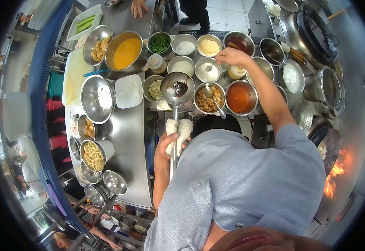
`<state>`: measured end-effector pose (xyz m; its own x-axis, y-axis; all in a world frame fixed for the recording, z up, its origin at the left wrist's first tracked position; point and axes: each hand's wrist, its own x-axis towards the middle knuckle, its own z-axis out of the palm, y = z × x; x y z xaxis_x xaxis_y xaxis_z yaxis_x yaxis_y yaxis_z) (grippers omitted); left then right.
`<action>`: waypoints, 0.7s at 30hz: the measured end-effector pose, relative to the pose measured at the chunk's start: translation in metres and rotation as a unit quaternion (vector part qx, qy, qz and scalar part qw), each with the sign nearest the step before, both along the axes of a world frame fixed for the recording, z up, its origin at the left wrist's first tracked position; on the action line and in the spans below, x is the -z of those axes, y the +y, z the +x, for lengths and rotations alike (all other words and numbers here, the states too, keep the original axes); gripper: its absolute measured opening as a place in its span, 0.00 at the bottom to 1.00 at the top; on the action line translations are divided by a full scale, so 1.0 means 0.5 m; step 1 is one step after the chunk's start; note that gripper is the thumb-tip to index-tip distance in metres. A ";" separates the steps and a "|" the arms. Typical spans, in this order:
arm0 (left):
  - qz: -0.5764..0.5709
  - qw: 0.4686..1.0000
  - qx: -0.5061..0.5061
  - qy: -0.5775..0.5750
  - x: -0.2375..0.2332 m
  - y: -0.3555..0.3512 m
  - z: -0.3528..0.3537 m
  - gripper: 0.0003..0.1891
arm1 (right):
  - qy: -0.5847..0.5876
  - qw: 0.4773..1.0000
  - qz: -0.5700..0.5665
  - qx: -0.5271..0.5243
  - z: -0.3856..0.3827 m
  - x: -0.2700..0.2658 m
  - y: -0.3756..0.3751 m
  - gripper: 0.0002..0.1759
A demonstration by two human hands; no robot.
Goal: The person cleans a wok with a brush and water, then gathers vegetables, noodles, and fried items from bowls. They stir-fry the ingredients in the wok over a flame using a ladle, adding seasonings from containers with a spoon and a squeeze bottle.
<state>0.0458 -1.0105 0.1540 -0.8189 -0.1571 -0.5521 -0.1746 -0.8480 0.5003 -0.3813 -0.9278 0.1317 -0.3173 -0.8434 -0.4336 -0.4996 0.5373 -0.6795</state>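
My left hand (164, 145) is wrapped round the handle of a metal ladle (176, 92), with a white cloth (184, 130) about the handle. Dark sauce and some white stuff lie in the ladle's bowl, which is over the front row of metal containers. At the upper right, my right hand (233, 57) pinches the handle of a small spoon (208, 68); the spoon's bowl is at the white contents of a metal container (207, 78). Close to that hand stand a squeeze bottle (236, 72) and a container of yellow powder (209, 47).
Red-orange sauce (239, 98) and chopped brown food (206, 101) fill nearer containers. At the right, flames (335, 173) rise beside a wok (328, 151). Bowls and a pot of noodles (93, 156) line the left counter. Another person's hand (138, 7) rests at the top.
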 end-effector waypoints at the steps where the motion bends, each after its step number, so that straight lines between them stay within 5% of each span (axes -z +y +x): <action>1: 0.004 1.000 -0.004 -0.008 0.003 0.004 0.003 0.31 | -0.001 1.000 -0.001 0.003 -0.009 0.010 -0.003 0.18; 3: 0.012 1.000 -0.002 -0.006 0.006 0.011 0.005 0.31 | -0.107 0.994 0.004 0.000 -0.028 0.028 -0.008 0.19; 13: 0.039 0.999 0.005 -0.028 0.011 0.006 0.013 0.29 | -0.178 0.982 0.054 0.018 -0.052 0.015 0.000 0.17; 18: -0.009 0.999 0.018 -0.035 0.000 -0.001 -0.018 0.27 | -0.317 0.940 -0.087 0.088 -0.063 -0.060 0.037 0.15; 21: -0.014 0.998 0.061 -0.031 0.000 -0.016 -0.061 0.28 | -0.249 0.948 -0.155 0.122 -0.062 -0.089 0.036 0.17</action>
